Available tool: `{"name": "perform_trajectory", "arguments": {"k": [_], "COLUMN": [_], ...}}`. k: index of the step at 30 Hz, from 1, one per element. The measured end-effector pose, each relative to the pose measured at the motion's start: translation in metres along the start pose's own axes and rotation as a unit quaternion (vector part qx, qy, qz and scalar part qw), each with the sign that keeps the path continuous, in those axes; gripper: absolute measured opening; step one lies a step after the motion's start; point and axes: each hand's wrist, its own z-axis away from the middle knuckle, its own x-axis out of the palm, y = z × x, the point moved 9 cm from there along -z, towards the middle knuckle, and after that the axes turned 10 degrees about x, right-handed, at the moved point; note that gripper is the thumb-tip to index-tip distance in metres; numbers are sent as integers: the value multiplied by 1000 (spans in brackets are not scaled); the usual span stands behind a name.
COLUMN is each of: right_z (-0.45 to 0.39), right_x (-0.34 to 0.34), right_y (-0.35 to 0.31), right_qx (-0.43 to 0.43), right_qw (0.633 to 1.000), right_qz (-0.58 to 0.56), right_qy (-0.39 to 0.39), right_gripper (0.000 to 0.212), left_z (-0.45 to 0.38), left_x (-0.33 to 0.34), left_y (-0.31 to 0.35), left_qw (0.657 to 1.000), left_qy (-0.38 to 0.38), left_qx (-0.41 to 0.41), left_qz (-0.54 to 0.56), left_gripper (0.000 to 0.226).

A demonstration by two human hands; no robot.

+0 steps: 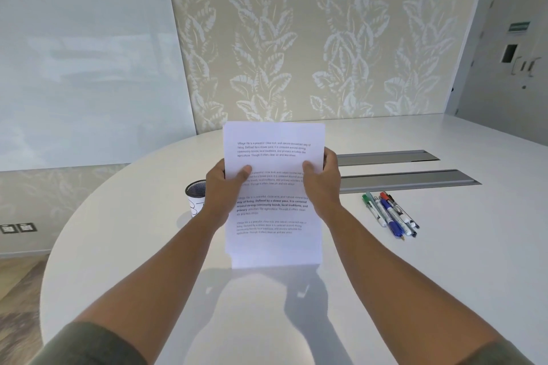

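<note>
A white printed sheet of paper [274, 216] with several paragraphs of text is held upright above the white table [133, 246]. My left hand [225, 187] grips its left edge, thumb on the front of the page. My right hand [321, 181] grips the right edge the same way, thumb on the front and fingers behind. Both hands hold the sheet at about mid-height. The lower part of the page hangs free above the tabletop.
A black mesh pen cup [195, 197] with a white label stands left of my left hand, partly hidden by it. Several markers and pens [391, 213] lie in a bunch to the right. Two grey cable slots [409, 179] run across the table behind them.
</note>
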Motion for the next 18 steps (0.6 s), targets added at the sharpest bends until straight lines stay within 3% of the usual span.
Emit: {"name": "perform_trajectory", "arguments": {"k": [8,13,18], "right_z": [6,14,19], "right_x": [-3,-4,-4], "right_y": [0,37,54], "right_qx": [-12,6,8], "right_qw": [1000,999,994], "right_qz": [-24,44,100], "right_qy": [4,-19,-36], "right_gripper": [29,22,21], "left_z": [-1,15,23], "left_x": [0,2,3], "left_y": [-7,-36,-50], "left_qw": [999,996,995], "left_qy": [-15,-66,-68], "left_qx": [-4,-46,-68], "left_qz": [43,28,16], "left_gripper": [18,28,22]}}
